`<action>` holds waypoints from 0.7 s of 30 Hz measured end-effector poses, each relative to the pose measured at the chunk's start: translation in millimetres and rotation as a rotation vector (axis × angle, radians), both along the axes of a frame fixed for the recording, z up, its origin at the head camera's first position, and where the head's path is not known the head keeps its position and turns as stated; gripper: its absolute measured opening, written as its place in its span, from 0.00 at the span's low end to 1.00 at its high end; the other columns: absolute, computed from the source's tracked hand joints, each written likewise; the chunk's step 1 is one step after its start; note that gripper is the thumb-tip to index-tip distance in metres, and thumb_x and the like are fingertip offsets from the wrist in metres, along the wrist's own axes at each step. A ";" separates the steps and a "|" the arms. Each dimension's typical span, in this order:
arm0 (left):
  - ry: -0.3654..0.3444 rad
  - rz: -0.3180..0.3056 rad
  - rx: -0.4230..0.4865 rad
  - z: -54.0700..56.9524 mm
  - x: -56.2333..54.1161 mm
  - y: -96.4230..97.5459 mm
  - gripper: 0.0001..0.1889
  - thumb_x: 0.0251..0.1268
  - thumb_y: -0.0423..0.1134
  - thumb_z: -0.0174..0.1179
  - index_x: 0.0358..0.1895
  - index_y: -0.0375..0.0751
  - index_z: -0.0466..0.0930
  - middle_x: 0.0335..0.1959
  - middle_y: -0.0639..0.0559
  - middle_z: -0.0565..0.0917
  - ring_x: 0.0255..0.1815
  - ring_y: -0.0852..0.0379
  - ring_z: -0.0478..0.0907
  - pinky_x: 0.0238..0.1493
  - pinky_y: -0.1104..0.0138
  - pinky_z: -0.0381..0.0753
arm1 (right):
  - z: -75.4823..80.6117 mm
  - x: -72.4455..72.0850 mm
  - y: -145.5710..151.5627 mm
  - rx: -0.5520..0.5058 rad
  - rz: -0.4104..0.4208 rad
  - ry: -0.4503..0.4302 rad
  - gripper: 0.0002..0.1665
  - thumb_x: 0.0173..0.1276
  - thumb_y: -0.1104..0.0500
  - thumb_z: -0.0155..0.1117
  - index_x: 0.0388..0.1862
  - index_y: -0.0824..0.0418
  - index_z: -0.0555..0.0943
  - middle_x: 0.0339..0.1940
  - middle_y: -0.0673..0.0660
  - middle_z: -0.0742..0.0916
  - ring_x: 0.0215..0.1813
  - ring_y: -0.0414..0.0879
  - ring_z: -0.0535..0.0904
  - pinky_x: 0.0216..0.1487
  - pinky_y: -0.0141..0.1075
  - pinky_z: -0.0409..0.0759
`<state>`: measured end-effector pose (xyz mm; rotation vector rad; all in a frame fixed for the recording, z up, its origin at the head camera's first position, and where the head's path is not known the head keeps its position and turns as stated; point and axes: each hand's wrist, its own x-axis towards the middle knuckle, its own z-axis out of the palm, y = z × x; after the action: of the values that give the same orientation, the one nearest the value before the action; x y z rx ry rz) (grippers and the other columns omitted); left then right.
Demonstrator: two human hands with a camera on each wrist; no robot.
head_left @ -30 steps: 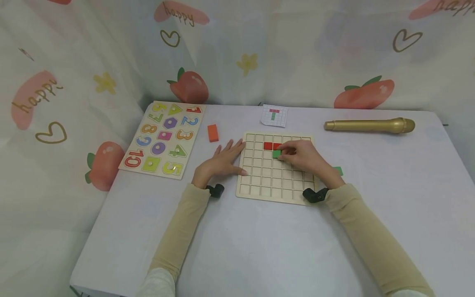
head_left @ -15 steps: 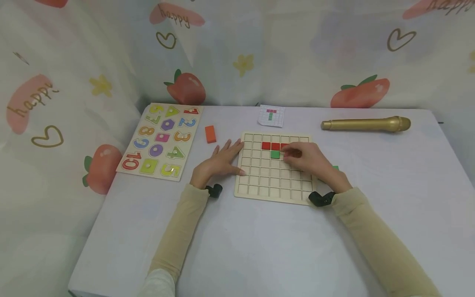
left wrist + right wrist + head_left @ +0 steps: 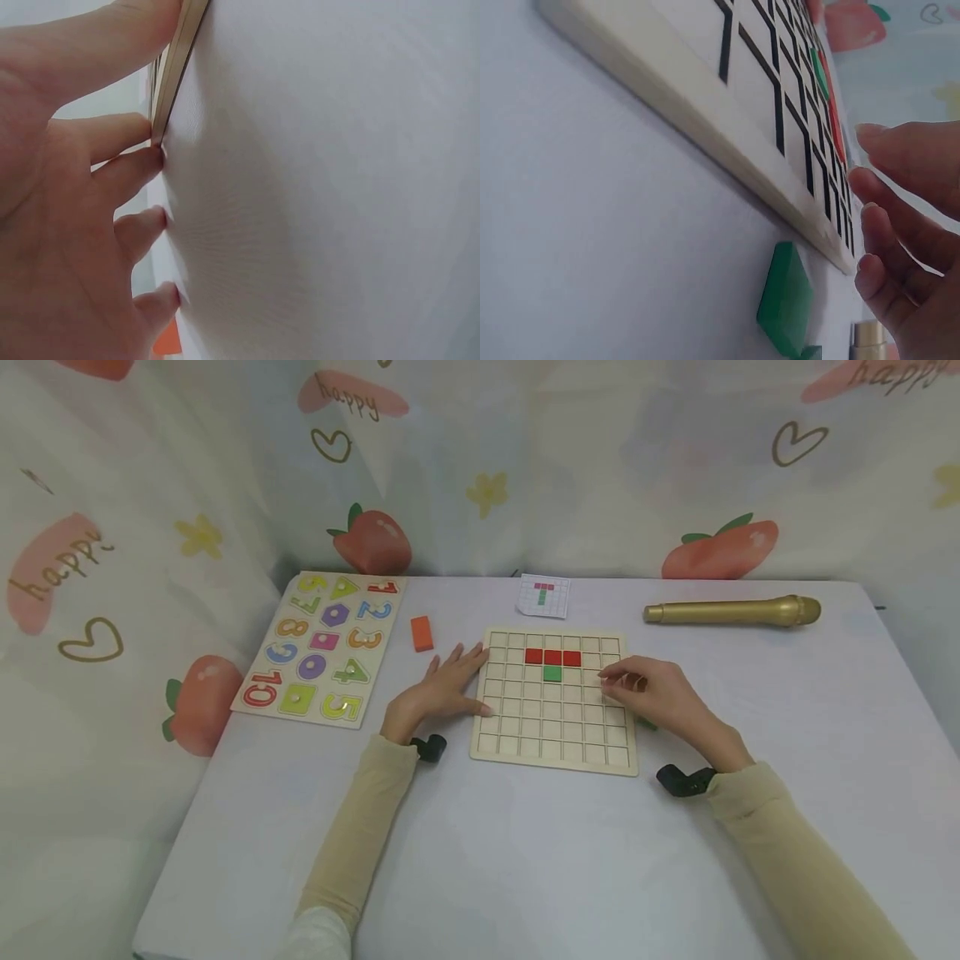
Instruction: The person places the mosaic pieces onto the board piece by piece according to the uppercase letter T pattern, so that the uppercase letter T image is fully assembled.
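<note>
A wooden grid board [image 3: 525, 758] lies on the table. Three red square tiles [image 3: 552, 657] form a row in its upper part, and one green tile [image 3: 552, 673] sits below the middle one. My left hand [image 3: 437, 693] rests at the board's left edge, fingers spread and thumb over the rim. Over the right side of the board hovers my right hand [image 3: 660, 697], thumb and fingertips apart with nothing between them. Beside the board's right edge lies a green block [image 3: 786, 300], mostly hidden by the hand in the head view; a bit of another green piece [image 3: 811, 352] shows below it.
A small grid card [image 3: 543, 597] with a red and green T pattern lies behind the board. To its right is a gold microphone [image 3: 731, 612]. An orange block [image 3: 422, 633] and a number-and-shape puzzle board [image 3: 345, 685] lie on the left. Printed curtains surround the table's back.
My right hand has let go of the green tile, passed over the third red tile and drawn back to the right, uncovering the red row. The left hand stays at the board's edge.
</note>
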<state>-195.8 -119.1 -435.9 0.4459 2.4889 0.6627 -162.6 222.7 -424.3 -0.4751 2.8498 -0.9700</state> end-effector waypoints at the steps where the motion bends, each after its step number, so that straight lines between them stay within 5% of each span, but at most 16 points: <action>1: 0.000 -0.001 0.002 -0.1 0.2 0.3 0.56 0.63 0.53 0.72 0.85 0.52 0.43 0.87 0.57 0.40 0.87 0.51 0.27 0.84 0.49 0.23 | -0.1 2.0 3.4 0.003 0.000 0.005 0.15 0.69 0.58 0.71 0.53 0.62 0.87 0.41 0.56 0.88 0.40 0.49 0.76 0.39 0.34 0.74; 11: -0.009 0.010 0.015 0.1 2.2 1.5 0.55 0.63 0.52 0.72 0.85 0.51 0.42 0.87 0.56 0.40 0.87 0.51 0.27 0.84 0.49 0.23 | -1.9 17.9 40.8 0.062 -0.009 0.058 0.19 0.63 0.60 0.76 0.53 0.60 0.87 0.40 0.55 0.85 0.36 0.45 0.74 0.34 0.31 0.72; 21: 0.015 0.008 -0.002 -2.6 1.7 -0.6 0.56 0.63 0.53 0.72 0.85 0.52 0.42 0.87 0.57 0.40 0.87 0.51 0.27 0.84 0.48 0.24 | -2.7 22.4 66.6 0.134 -0.005 -0.061 0.26 0.65 0.58 0.76 0.61 0.62 0.82 0.50 0.62 0.83 0.43 0.51 0.79 0.40 0.35 0.77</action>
<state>-194.1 -119.7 -438.5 0.4428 2.5066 0.6622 -140.2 289.3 -427.0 -0.4182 2.8389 -0.7733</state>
